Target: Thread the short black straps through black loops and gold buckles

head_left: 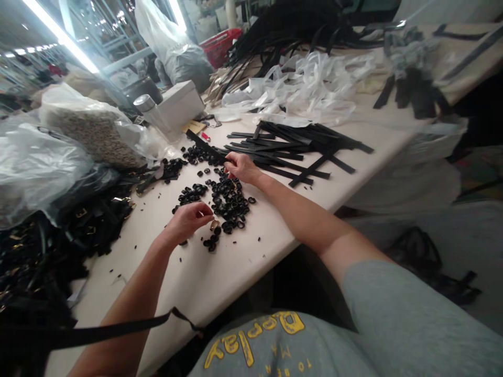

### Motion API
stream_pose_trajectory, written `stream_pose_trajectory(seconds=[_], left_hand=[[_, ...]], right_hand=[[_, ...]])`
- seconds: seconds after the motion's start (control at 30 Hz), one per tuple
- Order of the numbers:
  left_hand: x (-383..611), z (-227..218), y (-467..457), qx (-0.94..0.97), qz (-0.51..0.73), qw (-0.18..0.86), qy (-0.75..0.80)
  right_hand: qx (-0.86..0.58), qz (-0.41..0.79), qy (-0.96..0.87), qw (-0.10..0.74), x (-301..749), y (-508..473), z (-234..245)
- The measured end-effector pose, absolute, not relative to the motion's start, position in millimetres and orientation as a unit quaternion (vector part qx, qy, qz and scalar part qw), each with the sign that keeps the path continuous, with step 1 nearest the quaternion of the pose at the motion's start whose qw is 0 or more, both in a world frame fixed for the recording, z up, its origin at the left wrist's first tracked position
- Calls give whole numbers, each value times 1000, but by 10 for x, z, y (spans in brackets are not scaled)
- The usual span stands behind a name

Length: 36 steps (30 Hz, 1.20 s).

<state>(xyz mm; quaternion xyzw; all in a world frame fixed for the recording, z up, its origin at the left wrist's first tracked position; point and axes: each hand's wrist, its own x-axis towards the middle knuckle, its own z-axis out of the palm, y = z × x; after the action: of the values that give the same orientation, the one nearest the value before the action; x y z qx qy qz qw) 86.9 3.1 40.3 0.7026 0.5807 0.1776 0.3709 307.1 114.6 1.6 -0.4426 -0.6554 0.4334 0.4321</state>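
My left hand is closed in a pinch, with a small gold-coloured buckle at its fingertips. Just past it lies a heap of small black loops, and smaller clusters of the same loops sit around it. My right hand reaches over the far side of the heap, its fingers wrapped round the end of a black strap. That strap slants up and to the left from the fingers, above more loops. Both hands' fingertips are partly hidden.
Black strips lie piled right of my right hand. Clear plastic bags crumple behind them. Along the left edge is a mass of black straps with gold buckles. A filled plastic bag and a white box stand at the back.
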Motion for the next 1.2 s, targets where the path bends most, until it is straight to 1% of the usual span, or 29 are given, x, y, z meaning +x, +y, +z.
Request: stream_pose_trajectory(seconds=[0.2,0.27,0.4,0.47,0.63,0.83,1.0,1.2], left_hand=[[817,241,-159,664,185,417,592],[865,211,-163,666,201,413,587],[926,204,-145,699,215,365,577],[922,206,-146,715,214,341,572],[939,198,-157,761,205,241,566],[1200,247,-47,795,247,199,517],[1612,304,72,859,196,142,451],[1975,231,220,914,118,84,378]], right_hand=[[-430,436,-657,440,3068,1112,16],[-425,445,-657,436,3061,1111,-1],[-431,463,-648,425,3067,1124,-17],[-436,453,-651,425,3081,1126,-8],[-437,413,-686,408,3111,1120,21],[-466,372,-689,411,3115,1133,31],[-477,348,-696,408,3121,1151,25],[-486,341,-692,411,3124,1135,30]])
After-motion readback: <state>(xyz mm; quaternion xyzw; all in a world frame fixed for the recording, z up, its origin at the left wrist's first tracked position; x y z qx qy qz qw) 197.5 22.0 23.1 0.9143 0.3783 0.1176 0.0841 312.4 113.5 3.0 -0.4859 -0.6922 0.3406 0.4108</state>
